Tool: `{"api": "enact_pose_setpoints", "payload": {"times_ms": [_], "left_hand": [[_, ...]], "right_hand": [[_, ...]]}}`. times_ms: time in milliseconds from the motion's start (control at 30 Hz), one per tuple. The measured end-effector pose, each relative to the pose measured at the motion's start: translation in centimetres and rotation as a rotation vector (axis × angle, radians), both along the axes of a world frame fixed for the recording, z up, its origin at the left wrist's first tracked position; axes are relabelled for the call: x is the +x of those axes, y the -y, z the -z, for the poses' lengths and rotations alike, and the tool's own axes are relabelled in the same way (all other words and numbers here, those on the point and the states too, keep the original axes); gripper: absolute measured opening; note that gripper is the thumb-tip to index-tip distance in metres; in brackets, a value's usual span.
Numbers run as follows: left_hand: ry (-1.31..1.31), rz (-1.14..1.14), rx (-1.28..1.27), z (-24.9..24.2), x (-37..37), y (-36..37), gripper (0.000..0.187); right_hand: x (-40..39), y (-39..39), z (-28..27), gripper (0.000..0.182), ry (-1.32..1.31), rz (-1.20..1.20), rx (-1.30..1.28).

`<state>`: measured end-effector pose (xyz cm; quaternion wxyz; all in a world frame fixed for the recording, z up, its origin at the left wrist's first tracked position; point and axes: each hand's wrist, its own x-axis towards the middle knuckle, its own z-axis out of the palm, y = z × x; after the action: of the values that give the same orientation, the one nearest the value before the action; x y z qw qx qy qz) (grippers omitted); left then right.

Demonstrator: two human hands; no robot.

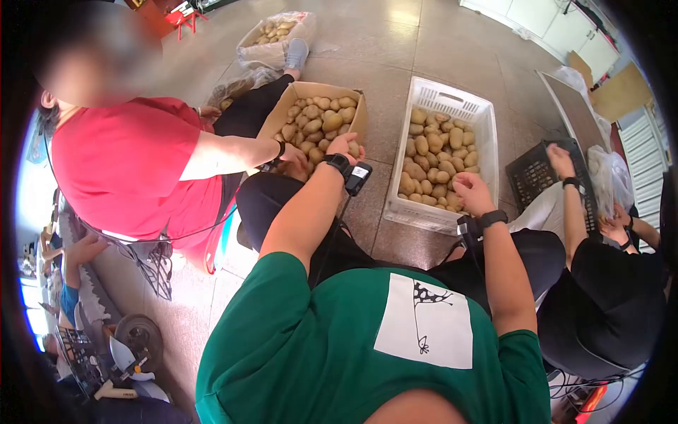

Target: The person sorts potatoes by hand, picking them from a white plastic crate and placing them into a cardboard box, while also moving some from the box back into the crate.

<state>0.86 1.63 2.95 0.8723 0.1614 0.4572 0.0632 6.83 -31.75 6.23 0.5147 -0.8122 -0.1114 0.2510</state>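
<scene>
At the right edge of a cardboard box of potatoes, my left hand is closed round a potato. A white plastic crate stands to the right, with many potatoes inside. Over its near right corner, my right hand has its fingers curled together beside the potatoes; whatever they may hold is hidden. Both wrists wear dark straps with small devices.
On the left, a person in red reaches into the cardboard box. A person in black on the right has a hand over a black crate. Behind are a bag of potatoes and a plastic bag at right.
</scene>
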Motion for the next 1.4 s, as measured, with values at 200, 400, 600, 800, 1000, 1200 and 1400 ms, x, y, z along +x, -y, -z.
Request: {"api": "enact_pose_setpoints", "payload": {"times_ms": [200,400,600,800,1000,1200,1400], "left_hand": [[-0.111,0.142,0.197,2.1,-0.9,-7.5,0.035],[-0.167,0.200,0.238,-0.3,-2.2,-11.6,0.045],[-0.237,0.138,0.200,2.4,-1.1,-10.8,0.040],[-0.348,0.345,0.317,4.7,-0.3,-10.2,0.035],[-0.439,0.290,0.227,6.3,0.2,-11.0,0.050],[-0.484,0.293,0.357,6.9,0.3,-11.1,0.029],[-0.499,0.131,0.323,12.4,0.8,-14.5,0.027]], "right_hand": [[-0.3,0.3,0.1,0.034,0.006,-0.021,-0.050],[-0.8,0.0,-1.5,0.033,0.104,-0.047,-0.076],[0.0,-0.3,1.5,0.033,0.148,-0.086,-0.138],[0.7,-0.4,2.7,0.035,0.222,-0.109,-0.199],[0.7,-0.4,3.7,0.036,0.230,-0.107,-0.242],[-0.1,-0.8,2.2,0.037,0.217,-0.112,-0.332],[-0.5,-0.8,2.9,0.035,0.212,-0.117,-0.310]]}}
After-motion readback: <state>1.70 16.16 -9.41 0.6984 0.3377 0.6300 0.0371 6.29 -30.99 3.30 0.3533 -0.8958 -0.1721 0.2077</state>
